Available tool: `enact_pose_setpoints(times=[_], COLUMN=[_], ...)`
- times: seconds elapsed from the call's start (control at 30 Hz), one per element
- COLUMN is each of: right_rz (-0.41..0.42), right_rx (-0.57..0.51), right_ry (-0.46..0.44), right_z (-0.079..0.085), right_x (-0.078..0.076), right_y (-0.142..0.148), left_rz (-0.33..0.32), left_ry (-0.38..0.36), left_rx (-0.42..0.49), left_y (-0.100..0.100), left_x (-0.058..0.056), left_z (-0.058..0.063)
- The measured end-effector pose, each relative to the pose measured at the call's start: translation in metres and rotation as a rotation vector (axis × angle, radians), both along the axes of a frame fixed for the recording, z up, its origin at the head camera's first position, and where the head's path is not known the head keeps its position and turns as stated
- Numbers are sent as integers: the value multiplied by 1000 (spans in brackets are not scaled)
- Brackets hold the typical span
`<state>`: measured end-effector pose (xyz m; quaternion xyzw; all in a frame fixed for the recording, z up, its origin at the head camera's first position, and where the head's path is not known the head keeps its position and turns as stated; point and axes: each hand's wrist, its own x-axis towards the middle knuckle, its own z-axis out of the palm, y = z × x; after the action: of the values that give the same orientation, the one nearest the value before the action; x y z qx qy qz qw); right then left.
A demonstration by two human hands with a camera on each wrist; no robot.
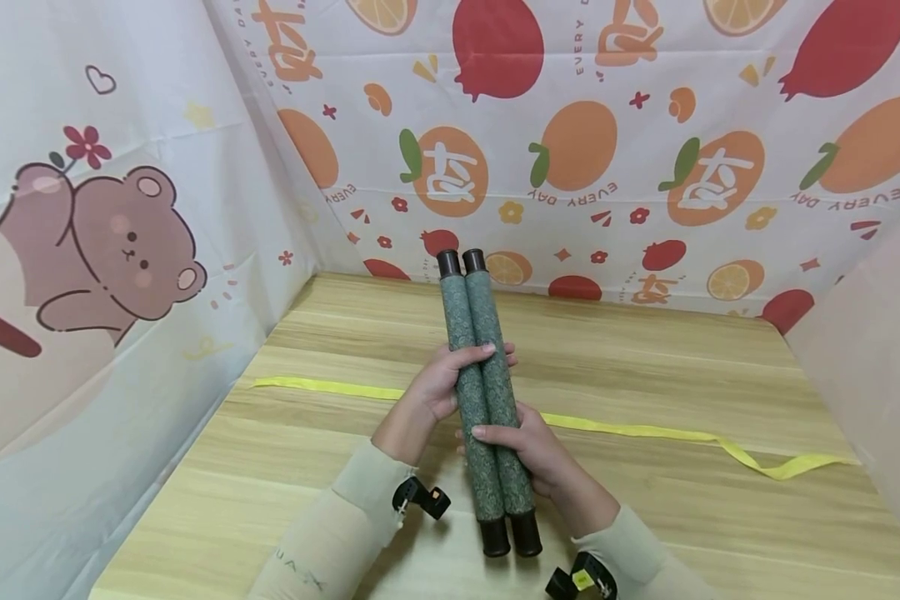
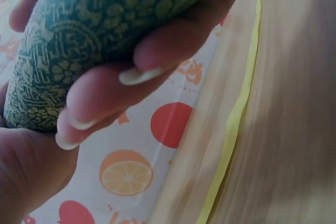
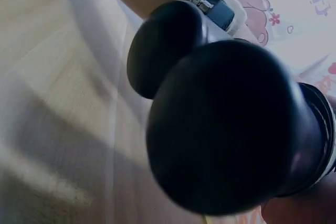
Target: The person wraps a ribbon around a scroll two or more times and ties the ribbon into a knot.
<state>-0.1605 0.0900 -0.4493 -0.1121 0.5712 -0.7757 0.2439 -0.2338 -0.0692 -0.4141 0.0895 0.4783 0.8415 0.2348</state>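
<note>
Sitting nearest along the bottom of the head view, a black wrist camera (image 1: 597, 570) is strapped at the pale right sleeve (image 1: 645, 550), and another rides on the pale left sleeve (image 1: 322, 525). Just beyond them come the brown-black near caps (image 1: 525, 533) of two green patterned rolls (image 1: 497, 392), which lie side by side, touching, and slant away from the person, leaning slightly left. Their near ends loom large in the right wrist view, apart from the surface (image 1: 682, 367) below.

The right hand (image 1: 531, 437) wraps both rolls from the right on their nearer half; its grip is drawn in round the pair, thumb laid across the top, fingertips showing past the left side. Farther along, the left hand (image 1: 438, 387) has both rolls from the left, its grip likewise closed about them, thumb on top and fingertips emerging on the right.

A yellow ribbon (image 1: 630, 429) crosses the wood-grained surface behind the hands, its right end twisted into a bend. Farther still, the far caps (image 1: 474, 260) stand out against a fruit-printed cloth (image 1: 630, 167); a bear-printed cloth (image 1: 228, 167) hangs on the left.
</note>
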Motion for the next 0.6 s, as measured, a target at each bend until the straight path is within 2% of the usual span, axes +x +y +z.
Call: enact_pose_setpoints(times=[0.17, 0.27, 0.43, 0.6], right_rz=[-1, -9, -8, -12], right_rx=[-14, -11, 8, 12], right_ry=[-17, -26, -34, -38], right_z=[0, 0, -4, -7], right_x=[3, 6, 12, 17], right_y=[2, 3, 3, 1], left_rz=[-5, 4, 60, 128], left_ry=[8, 16, -6, 5], left_rx=[-14, -40, -59, -86], left_y=[4, 5, 2, -1], left_x=[-1, -6, -19, -29], left_z=[1, 4, 9, 12])
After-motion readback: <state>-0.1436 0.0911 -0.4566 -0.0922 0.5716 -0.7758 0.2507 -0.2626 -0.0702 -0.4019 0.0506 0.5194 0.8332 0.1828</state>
